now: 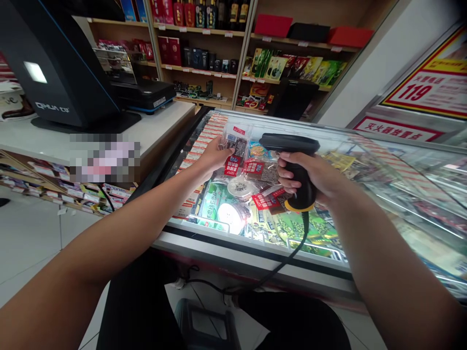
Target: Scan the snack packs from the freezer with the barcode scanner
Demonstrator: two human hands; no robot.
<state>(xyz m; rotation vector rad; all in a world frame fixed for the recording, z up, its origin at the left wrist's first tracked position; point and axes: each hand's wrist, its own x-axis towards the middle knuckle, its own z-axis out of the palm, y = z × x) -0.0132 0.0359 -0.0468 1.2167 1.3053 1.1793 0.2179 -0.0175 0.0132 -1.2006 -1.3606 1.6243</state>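
Note:
My left hand [216,154] is closed on a clear snack packet [238,146] with a red label and a white barcode patch, held over the glass-topped display case. In my right hand [316,171] is a black handheld barcode scanner [290,142] with a yellow ring at its base, my fingers wrapped round its handle. The scanner's head points left, towards the packet. Another red-labelled packet [263,170] lies on the glass between my hands. One more packet [269,200] lies lower, partly behind the scanner handle.
A glass-topped display case [204,238] of bagged and tubbed goods stands before me. The scanner's cable [280,265] hangs over its front edge. On the left, a white counter [160,124] carries a dark checkout machine [73,73]. Stocked shelves [204,30] stand behind.

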